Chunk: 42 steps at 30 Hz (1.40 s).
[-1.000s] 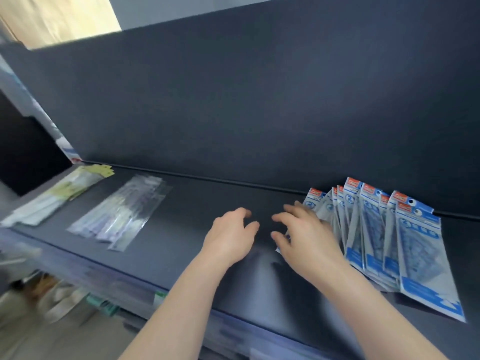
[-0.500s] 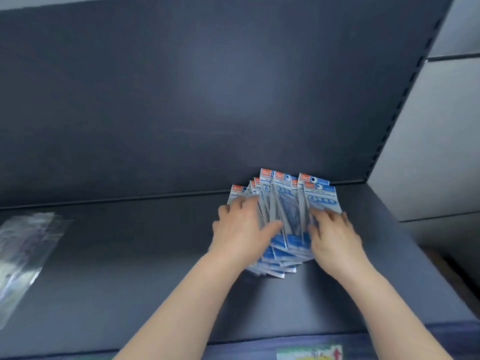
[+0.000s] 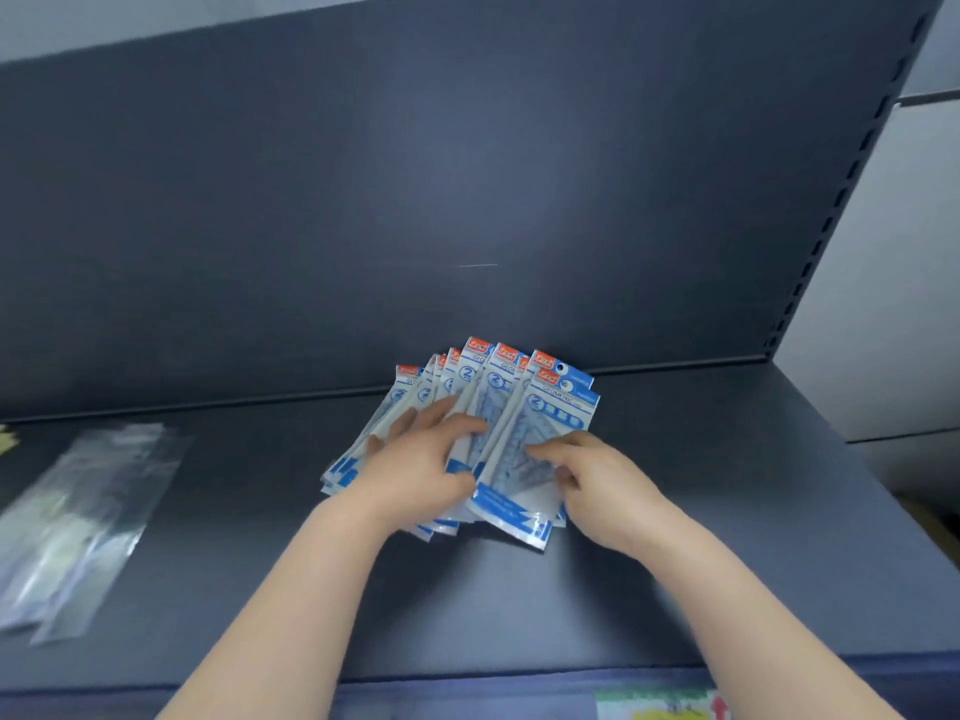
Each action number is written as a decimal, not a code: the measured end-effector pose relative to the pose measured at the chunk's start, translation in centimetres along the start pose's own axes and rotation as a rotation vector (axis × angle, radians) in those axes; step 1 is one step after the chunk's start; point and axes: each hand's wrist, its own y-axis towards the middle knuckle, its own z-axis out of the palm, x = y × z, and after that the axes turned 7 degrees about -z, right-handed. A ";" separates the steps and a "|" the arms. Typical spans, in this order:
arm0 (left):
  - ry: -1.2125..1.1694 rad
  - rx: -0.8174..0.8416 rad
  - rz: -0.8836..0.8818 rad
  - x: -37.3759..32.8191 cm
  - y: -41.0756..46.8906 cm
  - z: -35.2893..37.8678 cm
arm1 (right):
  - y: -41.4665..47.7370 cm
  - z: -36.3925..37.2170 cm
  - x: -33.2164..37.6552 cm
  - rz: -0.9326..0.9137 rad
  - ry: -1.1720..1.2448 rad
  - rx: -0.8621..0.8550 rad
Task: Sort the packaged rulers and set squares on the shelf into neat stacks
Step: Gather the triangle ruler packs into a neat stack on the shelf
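On the shelf (image 3: pixel 675 563), right of centre and close to the back panel (image 3: pixel 467 200): blue packs (image 3: pixel 483 387) lie in an overlapping fan. Tops are splayed toward the panel, bottoms bunched toward the front edge.

Left hand (image 3: pixel 415 470) lies on the left half of the fan, fingers nearly straight and spread, pressing down. Its thumb sits by the front pack (image 3: pixel 540 433); can't tell if it's tucked under.

Right hand (image 3: pixel 597 480) is at that pack's right edge, index laid across the face, other fingers curled at the edge. Reads as a pinch; thumb hidden.

Clear sleeves (image 3: pixel 88 511) are far left, well apart and blurred. Probably the rulers, not touched now.

Step, my read: collapse the fan into one square stack.

How I'd do it:
- Pivot at the bunched bottoms and sweep the splayed tops inward from both sides. Don't push from one side only, or the whole fan slides.
- Ease off the left palm while closing. Glossy film slips when unloaded and binds when pinned.
- Once closed, cup both long edges, lift slightly, and tap the bottom edge on the shelf to square it.
- Check the red headers line up, all facing the same way.
- Set it down parallel to the panel, clear of the front edge.

Risk: the lower packs are hidden under the hands, so one could stay skewed. Check after squaring.
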 end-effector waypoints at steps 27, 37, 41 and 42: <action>-0.005 -0.139 -0.153 1.2 1.0 -1.9 | 2.1 5.3 5.1 0.028 0.071 -0.199; -0.517 -0.096 0.109 -2.8 0.1 -1.2 | -1.3 0.8 1.7 0.101 0.439 -0.466; -0.945 0.016 0.335 -6.7 -0.5 0.0 | -3.1 -3.0 1.2 -0.039 0.730 -0.547; -0.987 0.030 0.365 -7.6 -0.5 0.4 | -3.6 -3.6 1.0 -0.069 0.706 -0.577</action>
